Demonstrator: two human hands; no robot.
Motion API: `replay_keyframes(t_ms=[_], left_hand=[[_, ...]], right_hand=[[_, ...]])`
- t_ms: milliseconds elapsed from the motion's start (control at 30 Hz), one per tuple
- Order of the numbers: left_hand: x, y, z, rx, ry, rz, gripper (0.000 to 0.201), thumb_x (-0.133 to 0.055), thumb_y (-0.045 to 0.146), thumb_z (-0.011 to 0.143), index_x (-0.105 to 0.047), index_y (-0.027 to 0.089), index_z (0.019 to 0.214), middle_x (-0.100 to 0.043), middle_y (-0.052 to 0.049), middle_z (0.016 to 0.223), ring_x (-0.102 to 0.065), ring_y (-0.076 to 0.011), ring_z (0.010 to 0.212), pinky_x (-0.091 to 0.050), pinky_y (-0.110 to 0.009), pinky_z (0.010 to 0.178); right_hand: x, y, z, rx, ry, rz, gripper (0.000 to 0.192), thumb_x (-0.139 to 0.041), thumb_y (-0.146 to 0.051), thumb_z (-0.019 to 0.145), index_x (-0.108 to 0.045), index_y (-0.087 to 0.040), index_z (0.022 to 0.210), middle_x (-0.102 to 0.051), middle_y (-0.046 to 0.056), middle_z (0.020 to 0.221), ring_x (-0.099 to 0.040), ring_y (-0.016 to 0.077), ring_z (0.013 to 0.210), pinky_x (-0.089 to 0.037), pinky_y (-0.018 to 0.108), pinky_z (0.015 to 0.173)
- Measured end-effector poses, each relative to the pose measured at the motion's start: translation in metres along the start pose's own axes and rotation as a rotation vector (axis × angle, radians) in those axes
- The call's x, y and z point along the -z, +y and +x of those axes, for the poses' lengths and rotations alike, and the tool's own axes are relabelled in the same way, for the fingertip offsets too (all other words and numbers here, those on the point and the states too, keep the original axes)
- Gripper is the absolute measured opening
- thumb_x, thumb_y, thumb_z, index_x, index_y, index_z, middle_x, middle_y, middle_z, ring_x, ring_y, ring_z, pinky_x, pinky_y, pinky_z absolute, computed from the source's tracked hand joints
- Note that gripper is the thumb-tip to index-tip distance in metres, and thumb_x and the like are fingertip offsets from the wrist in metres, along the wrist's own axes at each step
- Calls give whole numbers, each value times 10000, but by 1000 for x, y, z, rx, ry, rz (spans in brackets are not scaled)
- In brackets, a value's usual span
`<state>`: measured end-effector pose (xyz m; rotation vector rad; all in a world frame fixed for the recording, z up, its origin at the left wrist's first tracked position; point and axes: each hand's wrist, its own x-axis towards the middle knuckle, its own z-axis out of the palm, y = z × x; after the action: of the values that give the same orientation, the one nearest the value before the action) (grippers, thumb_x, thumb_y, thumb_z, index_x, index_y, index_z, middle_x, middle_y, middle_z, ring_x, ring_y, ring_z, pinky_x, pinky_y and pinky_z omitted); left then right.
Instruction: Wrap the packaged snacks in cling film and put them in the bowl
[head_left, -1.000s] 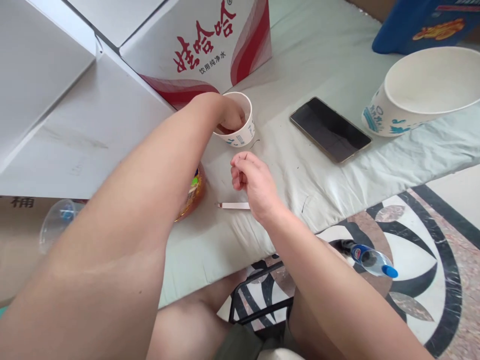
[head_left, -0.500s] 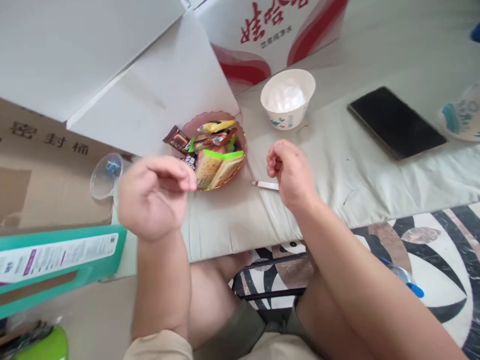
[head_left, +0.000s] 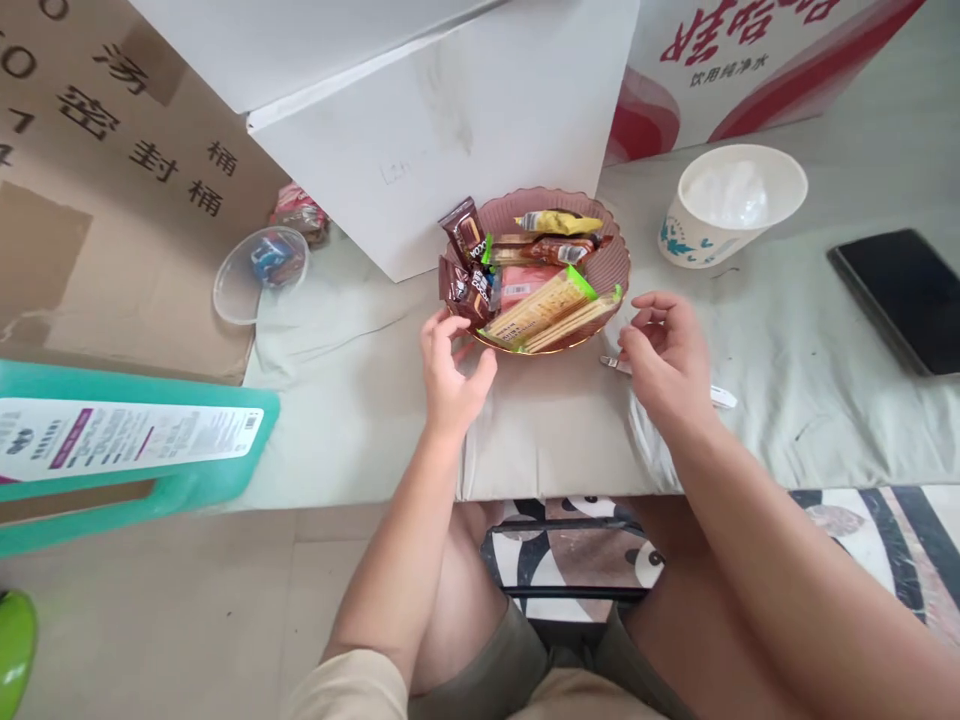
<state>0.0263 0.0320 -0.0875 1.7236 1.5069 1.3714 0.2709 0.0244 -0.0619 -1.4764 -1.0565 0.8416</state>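
A pink scalloped plate [head_left: 611, 262] holds several wrapped snacks, among them brown chocolate packets [head_left: 466, 262] and a green-edged wafer pack [head_left: 546, 315]. My left hand [head_left: 452, 373] rests at the plate's left front rim, fingers spread and empty, fingertips close to the brown packets. My right hand [head_left: 666, 358] hovers at the plate's right front edge, fingers loosely curled and holding nothing. A thin white strip [head_left: 721, 397] lies on the cloth under my right hand. A white paper cup [head_left: 731, 205] with crumpled clear wrapping inside stands right of the plate.
A black phone [head_left: 904, 295] lies at the right edge. White cardboard flaps [head_left: 465, 110] and a red-printed box [head_left: 742, 60] stand behind the plate. A clear plastic lid [head_left: 259, 272] sits left, a brown carton [head_left: 112, 190] and teal box [head_left: 127, 440] further left.
My left hand left the paper cup, swung back, then came down empty at the plate's left rim. My right hand opened its fist beside the plate. The camera turned left and down.
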Motion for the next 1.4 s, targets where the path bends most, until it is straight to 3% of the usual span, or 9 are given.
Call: replay_keyframes(t_ms=[167, 367, 500, 600, 867, 1033, 1167, 1267, 1400], left_hand=[[10, 6, 2, -85, -70, 194, 331, -696, 200, 846, -604, 248, 1160, -520, -126, 1465, -519, -294, 1437, -589, -414, 1003], [15, 12, 3, -3, -147, 203, 447, -860, 280, 769, -561, 251, 1100, -443, -146, 1571, -460, -327, 1503, -554, -454, 1070], [13, 14, 4, 33, -176, 112, 423, -880, 305, 759, -517, 239, 966, -565, -115, 1407, -636, -267, 1250, -585, -400, 964], [11, 16, 6, 61, -176, 25, 427, -883, 304, 745, -512, 234, 942, -555, -114, 1415, -661, -239, 1131, -598, -375, 885], [-12, 27, 16, 58, -255, -39, 408, -848, 267, 755, -481, 242, 930, -594, -76, 1303, -627, -218, 1093, -563, -368, 898], [-26, 25, 16, 70, -283, -86, 433, -854, 310, 750, -474, 246, 947, -594, -70, 1301, -646, -216, 1092, -558, -393, 940], [-31, 21, 14, 83, -296, -120, 432, -853, 322, 755, -486, 251, 972, -629, -56, 1184, -668, -208, 1068, -569, -389, 947], [-32, 19, 13, 76, -282, -146, 444, -868, 341, 739, -493, 248, 960, -637, -46, 1141, -683, -197, 1035, -585, -373, 932], [-43, 25, 19, 94, -242, -145, 470, -884, 376, 716, -489, 242, 933, -642, -32, 1095, -695, -183, 984, -599, -367, 921]], right_hand=[[3, 8, 2, 135, 41, -176, 304, -624, -252, 794, -657, -281, 1095, -608, 10, 976, -608, 146, 813, -529, 306, 704], [6, 16, -4, 154, -22, -220, 313, -651, -301, 826, -634, -288, 1138, -622, 23, 1022, -666, 191, 911, -578, 378, 786], [5, 15, 1, 143, 68, -226, 356, -676, -315, 755, -628, -278, 1106, -631, 37, 1043, -686, 214, 925, -580, 409, 786], [9, 15, 4, 142, 176, -226, 406, -672, -299, 670, -628, -279, 1072, -650, 56, 1043, -700, 238, 916, -576, 435, 783], [62, 14, 5, 122, 357, -348, 357, -638, -273, 656, -621, -262, 1012, -683, 95, 1052, -726, 274, 950, -567, 449, 795], [79, -7, 42, 244, 279, -617, 416, -639, -152, 707, -663, -229, 1115, -636, 153, 1214, -717, 227, 940, -550, 364, 762], [80, -7, 88, 196, 250, -824, 466, -769, -138, 689, -712, -227, 1143, -574, 215, 1429, -656, 252, 1077, -497, 410, 931], [83, -1, 106, 184, 221, -833, 280, -807, -185, 726, -731, -245, 989, -537, 188, 1517, -644, 253, 1122, -459, 425, 973], [105, -3, 104, 207, 225, -807, 119, -747, -254, 810, -691, -247, 914, -557, 145, 1517, -655, 229, 1109, -460, 394, 901]])
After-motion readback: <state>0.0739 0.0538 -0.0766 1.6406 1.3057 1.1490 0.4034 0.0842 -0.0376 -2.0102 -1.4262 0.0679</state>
